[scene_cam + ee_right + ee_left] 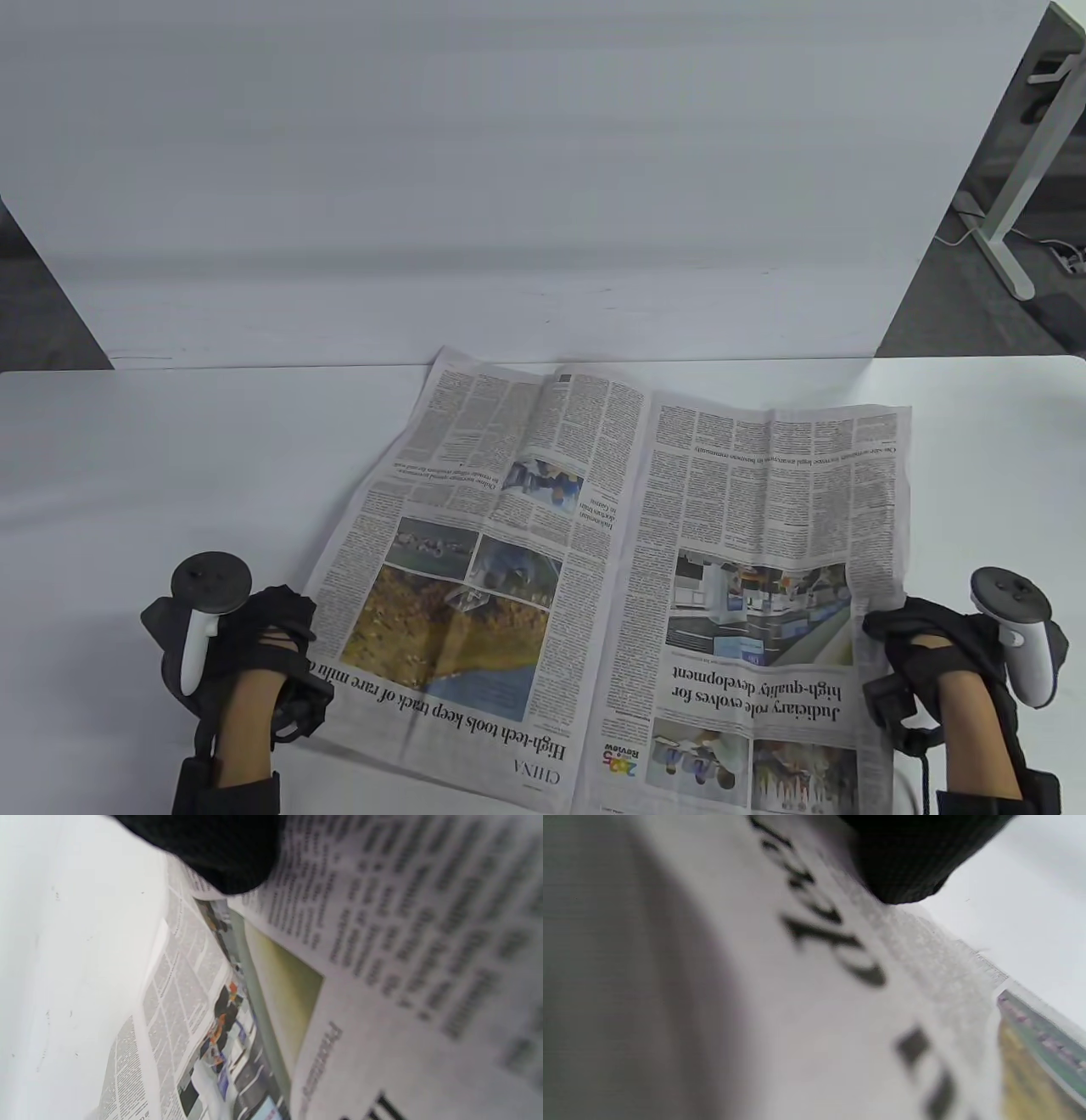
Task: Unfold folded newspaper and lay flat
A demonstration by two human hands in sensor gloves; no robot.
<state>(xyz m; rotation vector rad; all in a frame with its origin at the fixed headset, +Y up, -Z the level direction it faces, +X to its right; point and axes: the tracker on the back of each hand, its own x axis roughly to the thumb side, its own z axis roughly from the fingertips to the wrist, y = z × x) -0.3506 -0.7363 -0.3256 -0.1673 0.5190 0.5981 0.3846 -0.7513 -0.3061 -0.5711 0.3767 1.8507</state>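
Newspaper (628, 586) fills the lower middle of the table view, opened to a full double spread on the white bench (170, 475), headlines upside down to the camera. The left hand (254, 645) grips the sheet's lower-left edge and the right hand (925, 654) its lower-right edge; each seems to pinch the paper, though how the fingers lie is mostly hidden. The left wrist view shows one dark fingertip (903, 866) on blurred print; in the right wrist view, a fingertip (220, 853) sits on a page lifted above the layer beneath.

Judging by this, the main unfolding is done and the step in hand is the laying flat. The centre crease is raised and the near edge looks lifted off the bench. The next move probably calls for drawing both edges gently outward, lowering them, then releasing without dragging the sheet.
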